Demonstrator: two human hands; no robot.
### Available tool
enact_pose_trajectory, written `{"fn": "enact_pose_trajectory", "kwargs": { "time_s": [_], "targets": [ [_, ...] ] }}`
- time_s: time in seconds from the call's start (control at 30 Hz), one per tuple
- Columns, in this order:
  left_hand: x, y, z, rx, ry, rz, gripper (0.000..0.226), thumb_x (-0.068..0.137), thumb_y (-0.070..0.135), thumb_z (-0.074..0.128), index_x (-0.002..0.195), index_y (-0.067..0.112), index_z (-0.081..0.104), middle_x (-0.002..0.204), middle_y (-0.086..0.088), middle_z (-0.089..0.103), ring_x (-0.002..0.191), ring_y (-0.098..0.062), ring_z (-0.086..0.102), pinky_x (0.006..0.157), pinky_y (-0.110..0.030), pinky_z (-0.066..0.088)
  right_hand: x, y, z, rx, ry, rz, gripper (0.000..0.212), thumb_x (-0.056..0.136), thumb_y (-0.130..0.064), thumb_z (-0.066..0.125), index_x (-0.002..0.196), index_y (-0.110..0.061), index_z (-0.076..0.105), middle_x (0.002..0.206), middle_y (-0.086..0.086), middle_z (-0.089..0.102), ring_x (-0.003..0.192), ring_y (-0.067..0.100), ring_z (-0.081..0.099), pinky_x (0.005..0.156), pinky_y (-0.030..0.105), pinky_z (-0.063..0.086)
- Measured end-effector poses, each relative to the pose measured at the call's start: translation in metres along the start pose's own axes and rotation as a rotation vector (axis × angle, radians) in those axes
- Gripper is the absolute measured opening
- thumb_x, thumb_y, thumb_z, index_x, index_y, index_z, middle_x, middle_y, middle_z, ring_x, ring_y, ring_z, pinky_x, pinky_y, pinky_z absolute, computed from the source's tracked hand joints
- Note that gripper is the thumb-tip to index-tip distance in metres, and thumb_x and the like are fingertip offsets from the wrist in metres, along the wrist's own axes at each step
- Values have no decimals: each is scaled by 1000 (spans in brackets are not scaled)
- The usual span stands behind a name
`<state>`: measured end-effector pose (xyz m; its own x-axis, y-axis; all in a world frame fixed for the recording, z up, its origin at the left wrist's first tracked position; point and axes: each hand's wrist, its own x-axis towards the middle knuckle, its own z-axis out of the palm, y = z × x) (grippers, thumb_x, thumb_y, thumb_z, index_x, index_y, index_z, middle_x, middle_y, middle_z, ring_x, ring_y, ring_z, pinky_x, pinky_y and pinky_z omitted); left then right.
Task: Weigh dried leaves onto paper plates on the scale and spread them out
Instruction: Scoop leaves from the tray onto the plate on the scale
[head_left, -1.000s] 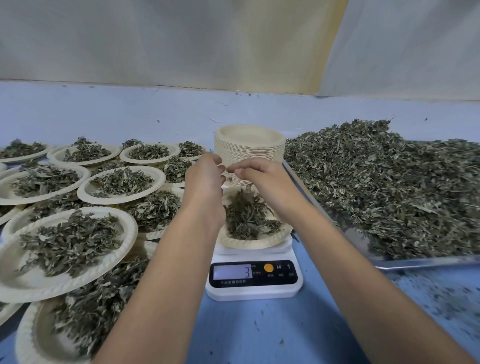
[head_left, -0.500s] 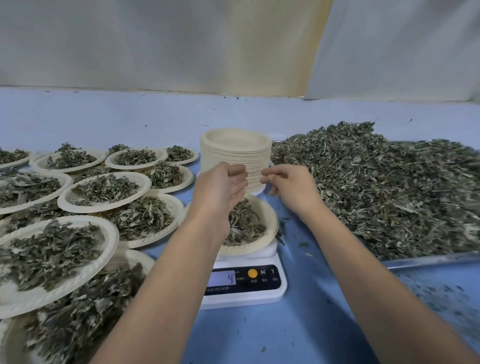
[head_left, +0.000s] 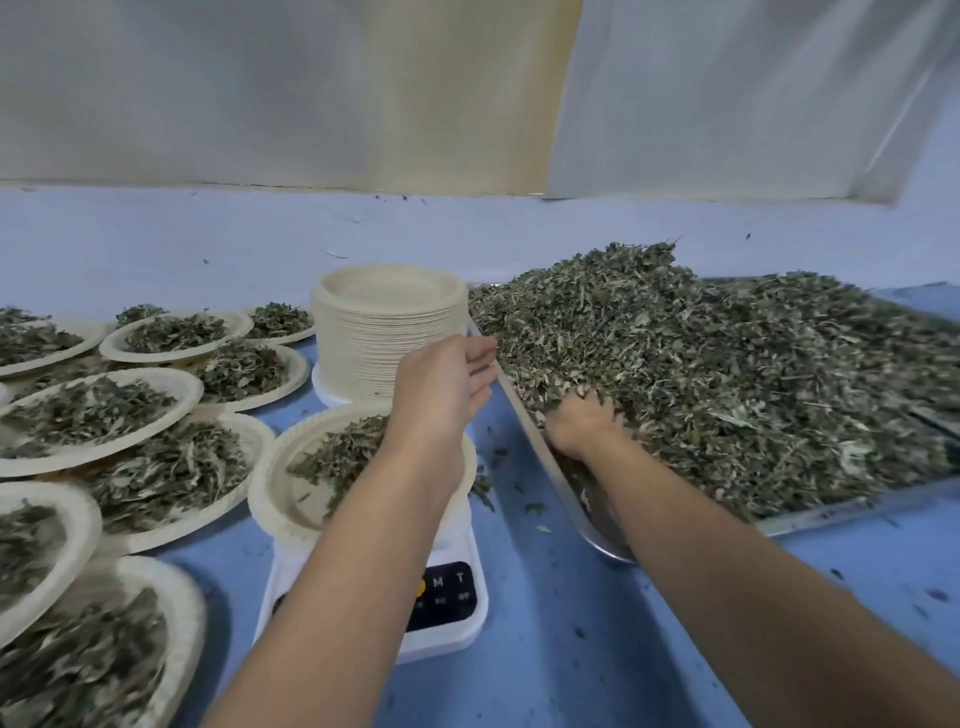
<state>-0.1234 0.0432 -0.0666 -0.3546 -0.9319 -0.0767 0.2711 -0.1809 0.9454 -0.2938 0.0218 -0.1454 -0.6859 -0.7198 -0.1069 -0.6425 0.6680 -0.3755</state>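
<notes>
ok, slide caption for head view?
Right hand digs into dried green leaves heaped on a metal tray; open left hand hovers over the beige paper plate on the white scale.

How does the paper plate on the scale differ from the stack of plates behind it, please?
The plate on the scale is single and holds dried leaves; the stack is many plates, its top one bare. The plate lies low, partly hidden by the left forearm; the stack stands taller, mostly in view. Both are pale, round paper plates.
</notes>
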Motion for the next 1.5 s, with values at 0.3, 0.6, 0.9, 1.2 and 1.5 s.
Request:
{"fn": "enact_pose_trajectory", "kwargs": {
  "time_s": [0.3,0.6,0.9,1.2,1.5],
  "targets": [
    [2,4,-4,-35,17,32,22,93,5,44,89,8,66,100,-6,68,97,-18,66,83,-21,52,27,-4,10,84,237,-361,45,103,-19,31,148,-14,28,158,6,18,146,24,14,119,37,15],
    [4,3,-4,-36,26,18,24,94,5,42,99,6,66,101,-5,69,96,-16,67,80,-19,51,59,-13,23,-45,13,-436,52,105,-32,22,153,-15,10,161,6,-4,147,26,4,119,41,11],
    [6,0,-1,24,29,36,25,94,5,41,89,10,65,89,-1,68,80,-13,67,81,-21,50,58,-12,12,-113,144,-465,37,101,-35,34,134,-25,47,137,5,41,126,30,36,105,48,26],
    [1,0,0,87,8,75,26,94,6,41,90,12,66,96,-2,69,83,-14,69,83,-25,52,23,15,-62,444,-674,-174,41,90,-22,36,80,-1,69,68,10,64,50,14,54,43,16,38],
    [-1,3,0,76,20,80,27,94,5,41,88,11,67,91,-2,70,76,-12,68,78,-23,52,1,23,-52,-2,-1109,-32,46,93,-24,41,69,-8,77,77,9,74,68,16,72,53,19,56]
  ]
}}
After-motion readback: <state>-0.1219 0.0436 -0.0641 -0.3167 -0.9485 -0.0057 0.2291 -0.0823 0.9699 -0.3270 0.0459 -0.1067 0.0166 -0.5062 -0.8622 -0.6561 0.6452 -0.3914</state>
